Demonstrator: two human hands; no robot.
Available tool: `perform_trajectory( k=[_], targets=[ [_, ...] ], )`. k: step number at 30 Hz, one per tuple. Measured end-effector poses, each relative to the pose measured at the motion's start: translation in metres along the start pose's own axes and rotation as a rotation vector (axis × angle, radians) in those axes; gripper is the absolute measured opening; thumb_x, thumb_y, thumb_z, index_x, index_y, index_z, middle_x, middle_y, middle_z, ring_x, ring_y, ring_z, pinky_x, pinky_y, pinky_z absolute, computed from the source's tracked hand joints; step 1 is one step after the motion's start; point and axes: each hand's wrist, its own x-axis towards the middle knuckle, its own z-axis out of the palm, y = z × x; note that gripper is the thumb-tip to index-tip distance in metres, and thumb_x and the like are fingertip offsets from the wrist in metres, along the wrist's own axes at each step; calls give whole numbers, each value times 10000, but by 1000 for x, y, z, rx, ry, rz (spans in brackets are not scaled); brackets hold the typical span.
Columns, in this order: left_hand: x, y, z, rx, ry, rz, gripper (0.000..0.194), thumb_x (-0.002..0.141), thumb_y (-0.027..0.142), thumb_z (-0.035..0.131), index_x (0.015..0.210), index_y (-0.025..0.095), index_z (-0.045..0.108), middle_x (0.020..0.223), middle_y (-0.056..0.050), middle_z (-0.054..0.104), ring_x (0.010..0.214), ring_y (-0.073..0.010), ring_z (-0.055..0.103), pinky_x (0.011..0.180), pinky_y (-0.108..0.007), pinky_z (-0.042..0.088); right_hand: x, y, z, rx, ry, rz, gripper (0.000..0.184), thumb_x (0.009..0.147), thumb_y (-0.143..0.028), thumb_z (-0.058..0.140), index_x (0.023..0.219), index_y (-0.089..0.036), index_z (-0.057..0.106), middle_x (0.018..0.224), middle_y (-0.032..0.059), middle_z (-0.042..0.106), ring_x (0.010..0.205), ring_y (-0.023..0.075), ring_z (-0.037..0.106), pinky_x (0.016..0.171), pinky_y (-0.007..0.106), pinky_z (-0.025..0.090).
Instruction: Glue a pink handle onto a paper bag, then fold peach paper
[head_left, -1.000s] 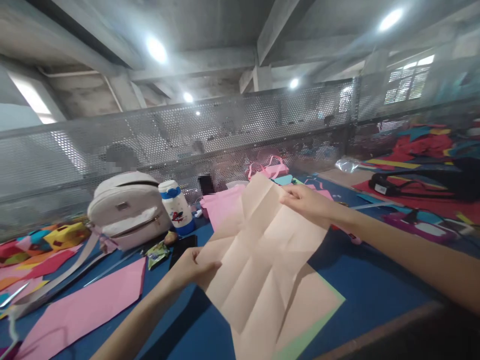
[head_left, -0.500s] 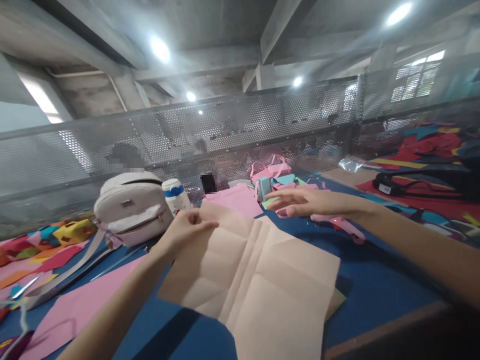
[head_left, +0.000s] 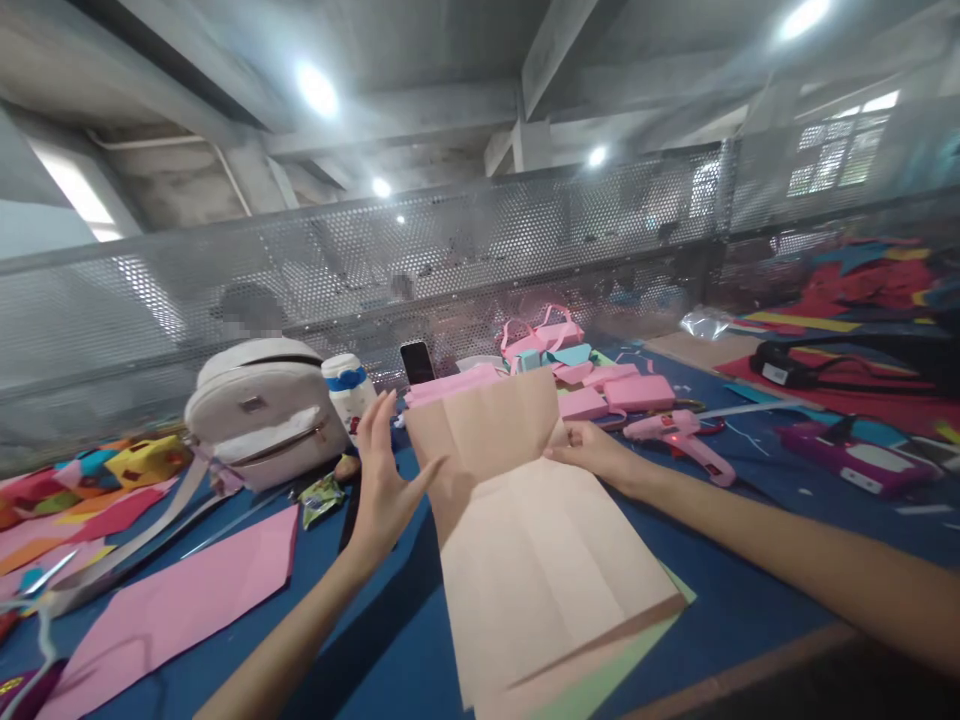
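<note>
A creased sheet of beige paper (head_left: 532,540) rests over other paper in front of me, its far part bent upward along a fold. My right hand (head_left: 596,455) pinches its right edge near that fold. On the other side, my left hand (head_left: 390,480) is open beside the paper's left edge, thumb and fingers spread. Whether the thumb touches the paper I cannot tell. Below the creased sheet, a pale green sheet (head_left: 622,670) sticks out with a beige layer on it.
A pink glue gun (head_left: 679,437) lies right of my right hand, near pink paper pieces (head_left: 630,390). On the left are a white backpack (head_left: 262,410), a bottle (head_left: 349,390) and a pink sheet (head_left: 187,610). A phone (head_left: 417,362) leans by a perforated metal partition (head_left: 465,250).
The beige paper has been turned and lowered, and its far part now stands up. My left hand let go of it; my right hand released it midway and grips its right edge now.
</note>
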Motion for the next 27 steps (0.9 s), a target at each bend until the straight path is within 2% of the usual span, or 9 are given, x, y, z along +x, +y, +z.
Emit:
perform_trajectory(
  k=[1, 2, 4, 6, 8, 12, 17, 22, 27],
  targets=[
    [-7, -9, 3, -58, -23, -63, 901, 718, 383, 786, 1466, 269, 297, 1565, -93, 252, 1449, -268, 210, 1169, -435, 221, 0, 5, -1, 34, 10, 8, 461, 622, -482, 777, 923, -151, 663, 922, 97, 742, 906, 278, 700, 819, 396, 540],
    [-13, -17, 7, -100, -69, -114, 872, 735, 449, 756, 1456, 246, 311, 1515, -125, 354, 1385, -288, 356, 1103, -440, 352, 0, 9, 0, 64, 16, 14, 478, 613, -493, 785, 926, -152, 665, 940, 103, 743, 922, 284, 700, 847, 410, 534],
    [-23, -29, 13, -161, -194, -222, 659, 770, 523, 702, 1298, 173, 521, 1266, -144, 613, 1139, -308, 605, 907, -409, 525, -1, 15, 2, 107, 18, 24, 485, 589, -488, 806, 913, -151, 677, 964, 110, 745, 945, 292, 698, 890, 427, 522],
    [-30, -37, 17, -195, -325, -319, 467, 746, 493, 746, 1012, 118, 673, 941, -97, 724, 865, -282, 698, 740, -362, 573, -2, 18, 4, 135, 12, 32, 477, 575, -472, 820, 903, -149, 696, 973, 110, 747, 962, 296, 695, 917, 434, 511],
    [-34, -41, 18, -224, -425, -396, 319, 759, 395, 776, 874, 111, 686, 813, -45, 715, 750, -217, 693, 694, -335, 572, -4, 19, 6, 153, 8, 34, 466, 562, -445, 834, 901, -150, 714, 971, 103, 749, 965, 295, 695, 934, 439, 502],
    [-40, -43, 15, -306, -510, -522, 172, 877, 291, 681, 880, 119, 663, 831, 1, 692, 736, -150, 672, 707, -315, 561, -4, 17, 6, 178, -17, 42, 454, 517, -400, 864, 871, -143, 741, 930, 99, 756, 949, 298, 699, 950, 449, 492],
    [-40, -43, 11, -447, -517, -636, 202, 895, 321, 658, 904, 120, 656, 841, -13, 694, 779, -159, 678, 760, -336, 551, -1, 18, 0, 190, 11, 56, 461, 509, -395, 877, 874, -149, 740, 936, 91, 757, 952, 289, 699, 972, 450, 482],
    [-37, -43, 9, -516, -499, -680, 226, 924, 341, 619, 857, 126, 633, 760, 9, 656, 663, -123, 640, 673, -298, 543, -2, 22, -6, 190, 50, 82, 461, 554, -436, 862, 885, -152, 713, 937, 108, 755, 874, 271, 715, 913, 436, 516],
    [-38, -40, 9, -498, -502, -690, 256, 934, 360, 602, 849, 120, 633, 751, 9, 645, 630, -111, 619, 617, -266, 529, -4, 21, -4, 176, 60, 70, 434, 588, -422, 839, 896, -148, 702, 945, 106, 752, 872, 265, 714, 886, 415, 526]
  ],
)
